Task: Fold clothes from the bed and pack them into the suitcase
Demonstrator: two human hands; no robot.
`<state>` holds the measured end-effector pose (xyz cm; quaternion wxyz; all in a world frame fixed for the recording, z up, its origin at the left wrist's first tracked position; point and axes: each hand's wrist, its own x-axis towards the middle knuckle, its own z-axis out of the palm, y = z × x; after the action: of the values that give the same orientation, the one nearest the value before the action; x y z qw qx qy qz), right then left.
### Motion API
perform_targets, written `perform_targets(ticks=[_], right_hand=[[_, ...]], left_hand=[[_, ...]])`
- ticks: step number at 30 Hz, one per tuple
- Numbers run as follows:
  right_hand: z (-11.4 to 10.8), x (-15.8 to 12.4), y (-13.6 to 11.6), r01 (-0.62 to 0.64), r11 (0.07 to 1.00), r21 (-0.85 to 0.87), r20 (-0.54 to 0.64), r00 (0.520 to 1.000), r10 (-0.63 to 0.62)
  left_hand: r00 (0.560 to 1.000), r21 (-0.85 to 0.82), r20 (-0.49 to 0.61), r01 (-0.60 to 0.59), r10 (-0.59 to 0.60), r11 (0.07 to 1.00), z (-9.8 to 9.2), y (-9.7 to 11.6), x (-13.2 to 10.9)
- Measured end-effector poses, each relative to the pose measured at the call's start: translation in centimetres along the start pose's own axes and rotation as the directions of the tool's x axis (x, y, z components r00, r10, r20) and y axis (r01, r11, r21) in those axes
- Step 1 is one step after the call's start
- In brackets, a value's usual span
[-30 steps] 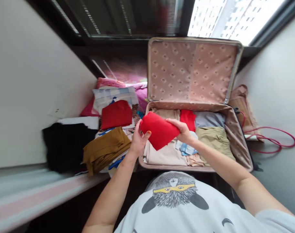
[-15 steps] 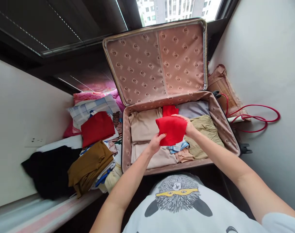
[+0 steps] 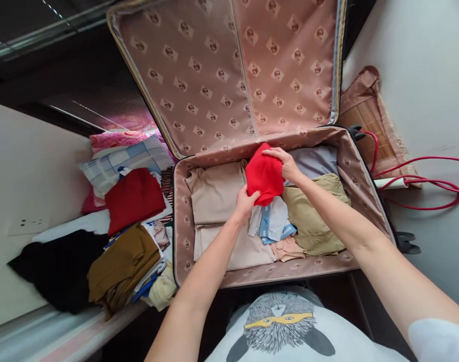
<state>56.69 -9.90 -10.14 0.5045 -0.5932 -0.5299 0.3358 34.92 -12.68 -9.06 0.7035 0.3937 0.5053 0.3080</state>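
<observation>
A bright red folded cloth (image 3: 265,176) is held between both my hands over the middle of the open suitcase (image 3: 182,226). My left hand (image 3: 246,202) pinches its lower left corner, thumb on top. At the upper right edge, my right hand (image 3: 284,162) grips it with the fingers over the fabric. Just below the cloth lie a white and blue garment (image 3: 276,221) and a peach garment (image 3: 287,248). Folded beige clothes (image 3: 217,193) fill the left side of the case. On the right are khaki trousers (image 3: 317,213) and a grey garment (image 3: 315,161).
Left of the suitcase, clothes are piled up, among them a dark red garment (image 3: 134,198), a brown one (image 3: 125,261) and a black one (image 3: 63,269). The patterned lid (image 3: 221,75) stands raised behind. A red cord (image 3: 440,181) and a rolled mat (image 3: 368,110) lie to the right.
Both hands have moved the red cloth farther into the suitcase, toward the lid, and turned it more upright. The white and blue garment below it shows more. The view has shifted closer.
</observation>
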Motion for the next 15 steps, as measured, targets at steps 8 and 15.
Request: perform_targets(ticks=[8,15], right_hand=[[-1.3,-1.0,2.7,-0.113,0.990,0.085,0.051,0.993,0.109],[-1.2,-0.9,3.2,0.042,0.998,0.054,0.044,0.998,-0.044]], left_hand=[[0.958,-0.099,0.184,0.241,-0.220,0.965,0.0,-0.3,1.3],[0.999,-0.007,0.020,0.049,-0.049,0.999,1.5,0.5,4.1]])
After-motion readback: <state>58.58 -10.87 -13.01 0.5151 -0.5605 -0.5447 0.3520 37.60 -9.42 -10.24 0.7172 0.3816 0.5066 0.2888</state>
